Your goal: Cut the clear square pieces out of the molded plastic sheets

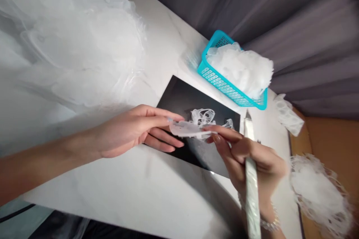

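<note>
My left hand [134, 130] pinches the left end of a thin, translucent white plastic piece [185, 130] between thumb and forefinger, its other fingers stretched out below. At the piece's right end, the fingertips of my right hand [252, 157] are closed on it. That same hand keeps a craft knife [251, 190] tucked in its grip, the blade pointing away from me and the pale handle wrapped. Under both hands lies a black rectangular board [179, 97]. Curled, lacy white scraps [202, 115] rest on the board just behind the piece.
A turquoise basket [224, 89] filled with white translucent pieces [241, 67] stands behind the board. A large heap of white plastic sheets [84, 37] covers the left of the marbled table [157, 194]. At right, cut-out scraps [319, 190] lie in a cardboard box [333, 134]. A grey curtain [280, 18] hangs behind.
</note>
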`<state>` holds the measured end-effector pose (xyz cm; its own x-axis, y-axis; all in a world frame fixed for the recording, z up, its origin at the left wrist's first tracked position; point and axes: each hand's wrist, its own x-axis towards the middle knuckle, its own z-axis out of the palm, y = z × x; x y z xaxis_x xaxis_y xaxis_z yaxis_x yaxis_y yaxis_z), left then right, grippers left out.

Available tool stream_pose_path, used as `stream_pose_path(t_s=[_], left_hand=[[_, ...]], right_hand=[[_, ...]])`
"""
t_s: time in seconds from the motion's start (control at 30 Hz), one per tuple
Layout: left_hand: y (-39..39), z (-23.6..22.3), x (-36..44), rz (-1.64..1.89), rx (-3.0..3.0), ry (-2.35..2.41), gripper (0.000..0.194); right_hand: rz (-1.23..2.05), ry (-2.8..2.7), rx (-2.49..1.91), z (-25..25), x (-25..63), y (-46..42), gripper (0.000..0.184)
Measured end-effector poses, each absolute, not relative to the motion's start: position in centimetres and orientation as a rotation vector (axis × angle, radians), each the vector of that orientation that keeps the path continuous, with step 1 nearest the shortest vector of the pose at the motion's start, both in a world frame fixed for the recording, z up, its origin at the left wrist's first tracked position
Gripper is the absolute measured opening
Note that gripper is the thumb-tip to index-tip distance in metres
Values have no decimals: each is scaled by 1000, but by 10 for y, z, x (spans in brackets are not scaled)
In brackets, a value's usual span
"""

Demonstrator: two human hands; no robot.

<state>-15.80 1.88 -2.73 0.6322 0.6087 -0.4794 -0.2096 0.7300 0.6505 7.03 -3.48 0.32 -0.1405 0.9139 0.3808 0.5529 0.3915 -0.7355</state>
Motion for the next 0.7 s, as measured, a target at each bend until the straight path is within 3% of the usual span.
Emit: stream_pose_path(t_s=[0.17,0.37,0.57,0.7], left_hand=[[13,-45,-163,507,787,979,42],[21,-57,-161,522,1017,974,12],[19,-49,-154,624,1012,978,17],[18,-41,-156,736,1077,1047,20]], right_hand=[[411,-1485,-1466,13,94,-20,45],[255,-1359,-1363,48,133,55,42],[261,-1424,-1572,40,138,163,26],[131,-1465,-1680,31,156,149,25]])
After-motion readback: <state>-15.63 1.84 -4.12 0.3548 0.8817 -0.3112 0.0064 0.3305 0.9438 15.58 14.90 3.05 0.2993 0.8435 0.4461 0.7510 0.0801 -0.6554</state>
